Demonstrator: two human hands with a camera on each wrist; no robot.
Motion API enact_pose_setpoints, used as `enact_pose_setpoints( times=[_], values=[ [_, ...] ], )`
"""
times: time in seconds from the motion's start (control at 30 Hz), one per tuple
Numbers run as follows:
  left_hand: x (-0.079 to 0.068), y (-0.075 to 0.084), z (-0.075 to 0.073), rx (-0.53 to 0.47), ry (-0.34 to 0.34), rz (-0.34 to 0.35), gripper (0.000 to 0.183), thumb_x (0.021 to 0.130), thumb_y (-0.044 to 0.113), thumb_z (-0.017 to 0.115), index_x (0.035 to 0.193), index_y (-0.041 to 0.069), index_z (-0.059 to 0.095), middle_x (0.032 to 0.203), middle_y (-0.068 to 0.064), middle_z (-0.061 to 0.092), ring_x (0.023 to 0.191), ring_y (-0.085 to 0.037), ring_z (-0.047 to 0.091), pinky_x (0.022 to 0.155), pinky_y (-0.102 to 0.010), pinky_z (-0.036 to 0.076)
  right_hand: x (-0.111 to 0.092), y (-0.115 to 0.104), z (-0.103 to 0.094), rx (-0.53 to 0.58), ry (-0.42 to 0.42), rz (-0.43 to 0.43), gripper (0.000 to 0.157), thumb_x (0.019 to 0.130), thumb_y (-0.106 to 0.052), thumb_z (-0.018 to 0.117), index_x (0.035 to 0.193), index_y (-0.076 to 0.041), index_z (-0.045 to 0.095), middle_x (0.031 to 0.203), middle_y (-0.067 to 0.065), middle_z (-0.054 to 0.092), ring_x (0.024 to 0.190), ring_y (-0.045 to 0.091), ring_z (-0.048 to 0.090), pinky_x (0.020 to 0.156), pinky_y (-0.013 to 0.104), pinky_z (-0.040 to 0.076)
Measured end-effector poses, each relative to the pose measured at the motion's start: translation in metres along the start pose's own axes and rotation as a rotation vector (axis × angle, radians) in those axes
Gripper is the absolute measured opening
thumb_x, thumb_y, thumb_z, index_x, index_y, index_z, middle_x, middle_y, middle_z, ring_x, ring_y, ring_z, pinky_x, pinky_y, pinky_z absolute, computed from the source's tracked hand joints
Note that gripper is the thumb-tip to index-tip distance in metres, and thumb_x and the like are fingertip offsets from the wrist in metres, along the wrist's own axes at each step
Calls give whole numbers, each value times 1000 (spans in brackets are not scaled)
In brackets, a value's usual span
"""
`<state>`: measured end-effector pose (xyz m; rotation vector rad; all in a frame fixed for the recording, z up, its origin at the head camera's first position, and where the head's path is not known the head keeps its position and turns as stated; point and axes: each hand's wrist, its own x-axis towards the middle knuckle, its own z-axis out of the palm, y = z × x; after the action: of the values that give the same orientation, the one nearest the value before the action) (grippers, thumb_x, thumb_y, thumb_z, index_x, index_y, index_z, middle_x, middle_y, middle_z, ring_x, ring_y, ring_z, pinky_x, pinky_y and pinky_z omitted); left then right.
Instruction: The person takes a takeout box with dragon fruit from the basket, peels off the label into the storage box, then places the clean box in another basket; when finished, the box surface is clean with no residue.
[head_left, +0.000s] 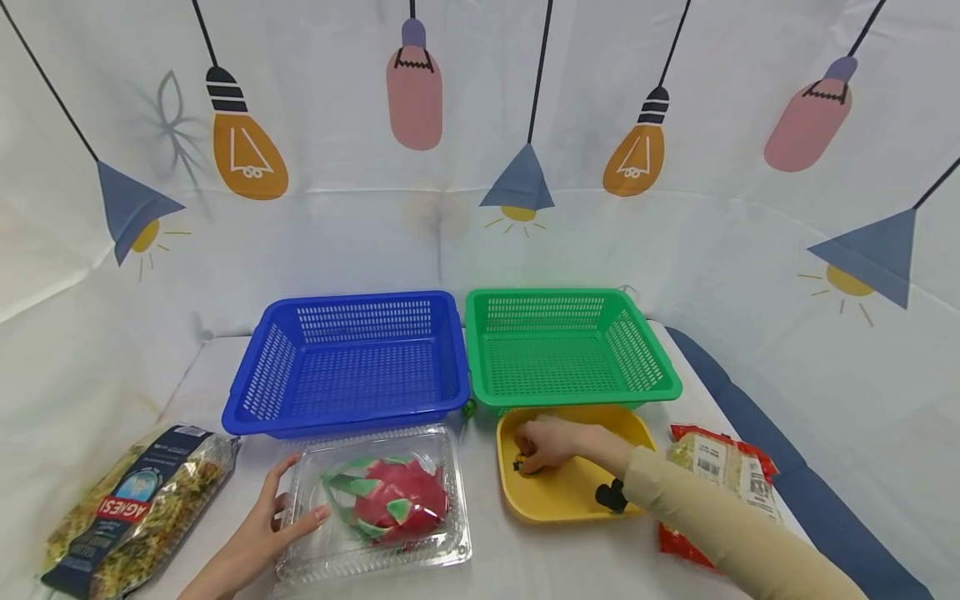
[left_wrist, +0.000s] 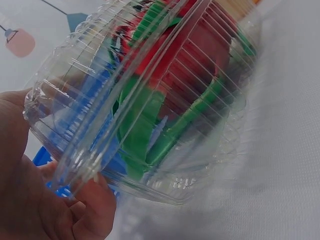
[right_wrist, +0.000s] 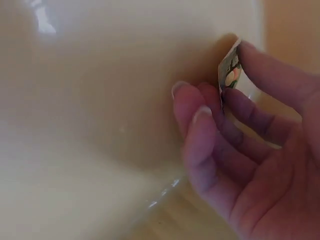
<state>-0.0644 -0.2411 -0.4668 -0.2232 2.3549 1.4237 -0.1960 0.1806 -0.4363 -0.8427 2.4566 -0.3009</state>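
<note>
In the head view, my left hand grips the left edge of a clear plastic clamshell box. A red dragon fruit with green scales lies inside it. The left wrist view shows my fingers curled at the box's ridged rim. Over on the right, my right hand reaches down into a yellow tray. Between thumb and fingers it pinches a small, flat printed piece, dark with a pale round picture. The tray's smooth inner surface lies close behind the fingertips.
Behind stand a blue basket and a green basket, side by side. A pasta bag lies far left; a red-edged food packet lies right, partly behind my sleeve. A small black object shows over the tray beside the forearm.
</note>
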Motion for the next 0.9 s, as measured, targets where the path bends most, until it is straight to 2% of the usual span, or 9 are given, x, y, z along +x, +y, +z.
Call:
enact_pose_setpoints(
  times=[0.13,0.23,0.33,0.47,0.53,0.6,0.7,0.9],
  values=[
    [1,0,1,-5,-4,-8,92,97,37,63,157,19,-5,131,-35,43,95,-24,55,73,-36,46,1,0,4,-38,-21,71,33,87,-31,78,72,-19,51,63,-9,46,54,5,43,52,20,33],
    [1,-1,1,1,-9,-8,92,98,39,62,157,19,-5,140,-37,32,104,-31,55,75,-38,47,-1,2,5,-3,-52,109,33,88,-32,77,73,-19,51,63,-7,49,48,7,45,46,20,36],
    [1,-1,0,15,-9,0,92,98,39,61,157,17,-6,150,-39,14,113,-34,54,77,-39,48,-4,5,3,37,-88,132,30,91,-28,75,77,-17,52,65,-6,49,45,9,45,42,21,38],
    [1,-2,-1,9,-8,0,93,98,39,61,157,17,-7,146,-38,22,103,-27,55,74,-36,46,-7,11,0,73,-127,117,24,93,-21,72,82,-14,52,68,-6,47,46,9,43,44,21,37],
    [1,-2,-1,2,-8,4,93,98,38,61,157,17,-7,144,-37,26,103,-27,55,74,-36,46,-9,14,-1,96,-140,113,22,93,-18,71,83,-12,52,69,-6,47,47,9,43,45,21,37],
    [1,-2,-1,-2,-9,13,92,98,37,61,157,17,-7,146,-38,22,106,-31,57,75,-38,48,-10,16,-2,108,-148,113,21,94,-15,70,84,-11,53,70,-5,47,47,9,44,45,21,38],
    [1,-2,-1,-4,-12,22,92,98,36,62,157,17,-7,150,-39,14,114,-36,56,77,-40,49,-14,17,-4,113,-143,122,17,93,-11,70,84,-10,55,70,-5,49,49,9,45,47,21,39],
    [1,-2,-1,9,-16,14,93,98,38,61,157,16,-7,152,-39,6,116,-39,54,78,-41,50,-29,10,-13,122,-88,142,10,92,-9,70,89,-9,61,71,-3,52,53,10,47,50,23,39]
  ],
)
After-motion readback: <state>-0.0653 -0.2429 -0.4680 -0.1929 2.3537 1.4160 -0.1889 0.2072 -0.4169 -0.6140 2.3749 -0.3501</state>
